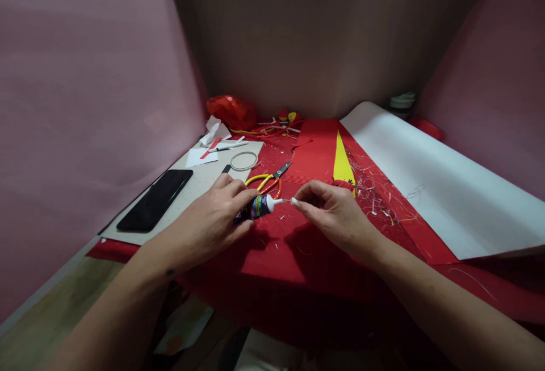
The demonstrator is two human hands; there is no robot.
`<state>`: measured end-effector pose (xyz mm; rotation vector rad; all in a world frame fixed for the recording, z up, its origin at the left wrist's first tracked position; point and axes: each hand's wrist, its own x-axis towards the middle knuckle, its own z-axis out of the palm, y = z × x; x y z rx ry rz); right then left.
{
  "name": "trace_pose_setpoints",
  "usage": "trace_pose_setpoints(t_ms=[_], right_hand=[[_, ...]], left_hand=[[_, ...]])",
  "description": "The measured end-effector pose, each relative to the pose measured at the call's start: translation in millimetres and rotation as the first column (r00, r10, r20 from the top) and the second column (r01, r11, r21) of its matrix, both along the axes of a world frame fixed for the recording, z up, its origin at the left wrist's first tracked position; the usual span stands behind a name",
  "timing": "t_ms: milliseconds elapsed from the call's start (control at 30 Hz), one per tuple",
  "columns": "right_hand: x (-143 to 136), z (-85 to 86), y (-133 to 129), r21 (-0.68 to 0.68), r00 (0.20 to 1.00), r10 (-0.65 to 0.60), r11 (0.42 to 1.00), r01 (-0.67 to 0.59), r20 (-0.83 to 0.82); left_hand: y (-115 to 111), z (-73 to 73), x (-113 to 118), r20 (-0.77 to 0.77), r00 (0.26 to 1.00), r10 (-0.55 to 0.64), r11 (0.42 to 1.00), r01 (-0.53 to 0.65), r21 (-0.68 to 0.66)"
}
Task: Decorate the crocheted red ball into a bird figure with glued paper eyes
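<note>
My left hand (221, 209) is wrapped round a dark glue bottle (260, 206) with a colourful label and a white nozzle that points right. Facing that nozzle, my right hand (327, 206) pinches a small white cap (294, 201) between thumb and forefinger. A small gap with a thin pin or thread separates nozzle and cap. Just behind the bottle lie scissors (272, 180) with yellow and orange handles, their blades pointing away to the right. Red ribbed fabric (317, 149) and a yellow pointed piece (342, 158) lie beyond my right hand.
A black phone (155, 200) rests on a pale board (179, 178) at left, with a bangle-like ring (244, 161) and a white pen (229, 146). A white sheet (434, 183) covers the right side. Thread scraps litter the red cloth (281, 257). Behind sits a red plastic bag (232, 111).
</note>
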<state>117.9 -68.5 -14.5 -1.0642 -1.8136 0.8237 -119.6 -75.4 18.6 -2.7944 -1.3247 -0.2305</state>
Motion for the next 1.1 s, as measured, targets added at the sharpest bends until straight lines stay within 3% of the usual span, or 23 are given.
trace_pose_setpoints(t_ms=[500,1100], right_hand=[[1.2,-1.9,1.2,0.001,1.000,0.010,1.000,-0.010,0.019],[4.2,-2.6,2.1,0.046,0.999,0.020,0.999,-0.022,0.046]], left_hand=[[2.7,-2.1,0.9,-0.025,1.000,-0.002,1.000,0.002,0.019],[1.0,-3.3,6.0,-0.090,0.994,-0.058,0.988,0.070,0.137]])
